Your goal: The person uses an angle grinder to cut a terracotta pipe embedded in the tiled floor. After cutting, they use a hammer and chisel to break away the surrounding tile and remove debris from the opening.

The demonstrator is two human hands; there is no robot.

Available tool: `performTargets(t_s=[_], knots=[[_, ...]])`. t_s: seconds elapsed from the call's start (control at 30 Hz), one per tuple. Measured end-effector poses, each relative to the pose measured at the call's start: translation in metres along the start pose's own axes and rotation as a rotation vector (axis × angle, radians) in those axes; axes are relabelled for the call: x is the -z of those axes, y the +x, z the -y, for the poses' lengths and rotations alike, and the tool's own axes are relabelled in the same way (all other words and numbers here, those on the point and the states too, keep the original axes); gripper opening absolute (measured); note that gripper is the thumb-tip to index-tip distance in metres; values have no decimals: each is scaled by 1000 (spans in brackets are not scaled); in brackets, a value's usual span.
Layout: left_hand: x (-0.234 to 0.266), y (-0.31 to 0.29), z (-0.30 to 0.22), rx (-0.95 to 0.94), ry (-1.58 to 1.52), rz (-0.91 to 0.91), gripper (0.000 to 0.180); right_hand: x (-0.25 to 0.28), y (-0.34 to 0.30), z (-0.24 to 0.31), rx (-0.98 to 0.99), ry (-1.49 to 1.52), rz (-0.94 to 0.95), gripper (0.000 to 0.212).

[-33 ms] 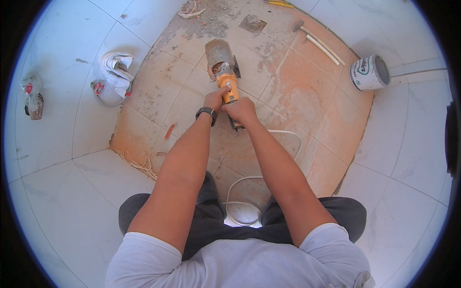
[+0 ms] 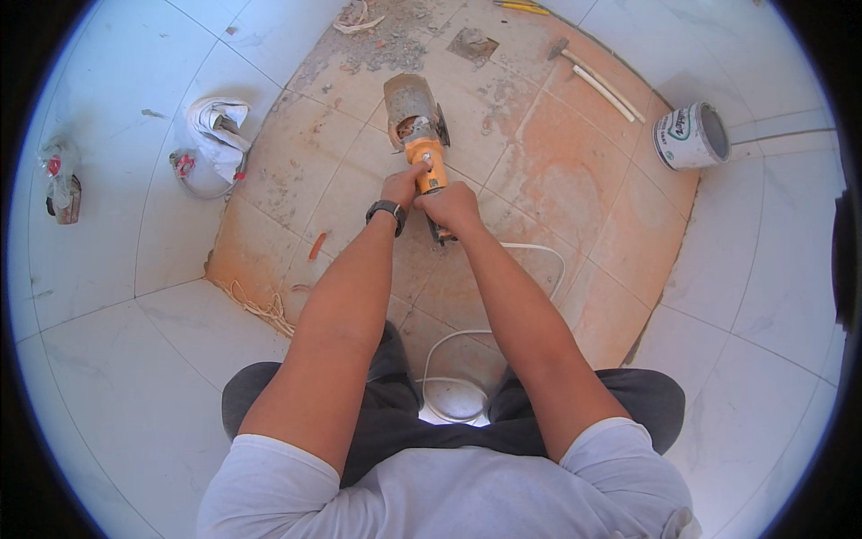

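Dusty tan floor [image 2: 355, 202] | white veined tiles [image 2: 709, 260] alongside | hands [image 2: 452, 208] gripping grinder [image 2: 431, 151]

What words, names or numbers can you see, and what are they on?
White bucket: dark and green lettering on its side, which I won't copy out.
Yellow power tool: small marks on its body, too tiny to read.
I can't make out any other writing.
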State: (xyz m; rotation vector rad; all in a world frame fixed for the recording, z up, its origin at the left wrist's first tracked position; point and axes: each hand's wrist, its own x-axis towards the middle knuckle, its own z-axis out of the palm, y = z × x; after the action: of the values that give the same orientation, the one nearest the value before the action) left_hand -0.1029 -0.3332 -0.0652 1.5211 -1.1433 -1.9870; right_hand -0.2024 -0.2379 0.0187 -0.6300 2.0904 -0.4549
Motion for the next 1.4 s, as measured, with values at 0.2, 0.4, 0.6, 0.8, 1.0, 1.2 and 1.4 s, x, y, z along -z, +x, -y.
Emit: performTargets(t_s=[0.2, 0.4, 0.6, 0.8, 1.0, 1.2, 1.4], knots=[[0, 8, -5, 11, -33, -3, 66, 1, 7, 4, 7, 1, -2, 63], [0, 19, 3, 21, -81, 26, 61, 1, 8, 5, 30, -11, -50, 60], [17, 12, -17, 42, 140, 101, 62, 4, -15, 15, 73, 25, -48, 60], [79, 7, -127, 252, 492, 375, 53, -19, -45, 59, 173, 184, -101, 57], [116, -6, -109, 99, 469, 173, 59, -59, -41, 93, 117, 190, -21, 56], [120, 26, -55, -116, 186, 160, 50, -87, -11, 88, 133, 155, -116, 62], [109, 38, -43, -65, -44, 151, 52, -78, 3, 90, 110, 55, -64, 58]])
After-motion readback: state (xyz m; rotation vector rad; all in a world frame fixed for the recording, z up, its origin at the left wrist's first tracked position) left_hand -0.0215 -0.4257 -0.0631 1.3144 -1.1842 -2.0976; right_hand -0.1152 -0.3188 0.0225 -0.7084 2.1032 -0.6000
